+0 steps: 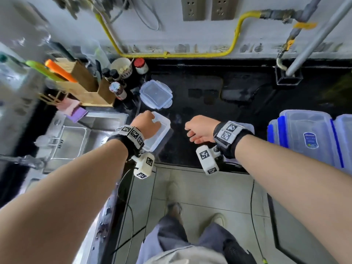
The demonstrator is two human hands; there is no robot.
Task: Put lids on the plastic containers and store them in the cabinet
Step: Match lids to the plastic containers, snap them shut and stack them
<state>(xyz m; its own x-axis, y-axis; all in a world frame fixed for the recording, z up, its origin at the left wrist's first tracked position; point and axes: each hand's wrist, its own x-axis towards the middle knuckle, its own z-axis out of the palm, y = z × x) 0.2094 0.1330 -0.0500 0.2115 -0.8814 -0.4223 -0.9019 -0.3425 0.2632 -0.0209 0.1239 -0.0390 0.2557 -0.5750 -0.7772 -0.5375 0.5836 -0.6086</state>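
A clear open plastic container (161, 133) stands on the black counter (200, 103) near its front edge. My left hand (145, 125) grips the container's near left rim, fingers reaching inside. Just behind it lies a clear lid with snap flaps (155, 93), flat on the counter. My right hand (200, 129) hovers to the right of the container, fingers loosely curled, holding nothing. Part of another clear container (249, 127) peeks out behind my right wrist. At the right stand large lidded containers with blue clips (308, 134).
A steel sink (76, 138) lies to the left. Behind it are a wooden utensil holder (89, 88), bottles and jars (141, 65). A yellow pipe (171, 54) runs along the wall. Tiled floor (200, 187) and my legs show below the counter edge.
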